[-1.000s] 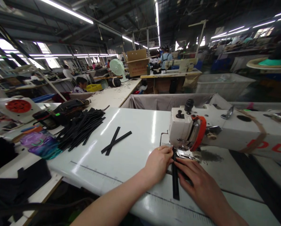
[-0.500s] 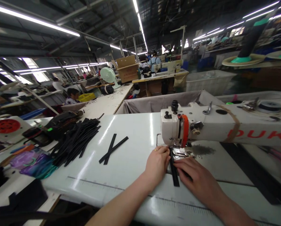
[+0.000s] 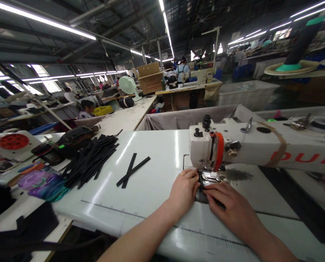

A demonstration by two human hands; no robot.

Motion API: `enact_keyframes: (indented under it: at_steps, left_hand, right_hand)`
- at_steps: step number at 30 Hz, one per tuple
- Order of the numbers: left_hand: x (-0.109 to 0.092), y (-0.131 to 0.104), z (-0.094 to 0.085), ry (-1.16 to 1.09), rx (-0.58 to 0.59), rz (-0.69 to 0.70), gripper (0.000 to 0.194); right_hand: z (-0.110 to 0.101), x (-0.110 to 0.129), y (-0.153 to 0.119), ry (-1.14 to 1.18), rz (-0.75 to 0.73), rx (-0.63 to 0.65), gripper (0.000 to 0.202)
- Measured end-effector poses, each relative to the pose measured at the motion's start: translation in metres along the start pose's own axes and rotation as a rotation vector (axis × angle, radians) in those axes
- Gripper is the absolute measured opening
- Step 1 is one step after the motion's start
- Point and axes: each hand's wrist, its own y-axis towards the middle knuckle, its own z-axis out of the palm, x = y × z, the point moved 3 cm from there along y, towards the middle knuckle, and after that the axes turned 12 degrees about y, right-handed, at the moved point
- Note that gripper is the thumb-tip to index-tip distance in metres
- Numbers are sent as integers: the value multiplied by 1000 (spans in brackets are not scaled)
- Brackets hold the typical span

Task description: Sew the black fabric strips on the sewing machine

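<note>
Head view: black strip (image 3: 200, 181) lies on the counter (image 3: 157, 182) between both hands, at the sewing machine (image 3: 206, 147); far end lost under the machine head. Left hand (image 3: 183, 189): fingers curled against the strip, tips partly hidden, can't tell if grip pinches or presses. Right hand (image 3: 229, 203): fingers bent near the strip, can't tell how far open grip is or if holding. Red lettering (image 3: 305, 157) cut off at right edge.
</note>
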Motion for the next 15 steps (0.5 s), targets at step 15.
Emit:
enact_keyframes:
  at_steps: [15]
  left_hand:
    - [-7,1,-4,79,22,22,23]
  right_hand:
    - [12,-15,1,-171,46,90,30]
